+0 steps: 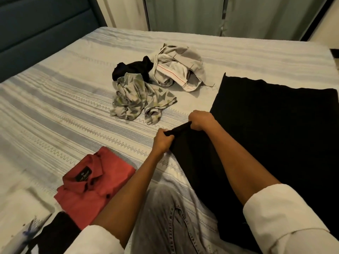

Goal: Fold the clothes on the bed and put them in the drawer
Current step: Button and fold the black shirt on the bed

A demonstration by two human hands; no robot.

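- The bed (pixel 55 99) wears a striped cover.
- Your left hand (pixel 162 140) and right hand (pixel 200 120) each hold a tight grip on one bunched end of the black garment (pixel 266 129) lying along the bed's right edge.
- An unfolded heap (pixel 156 83) lies mid-bed.
- A folded red shirt (pixel 91 184) sits by the near edge.

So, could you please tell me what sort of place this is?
Most likely a bedroom: a bed with a padded blue headboard, curtains behind it, and a folded red shirt beside unfolded clothes.
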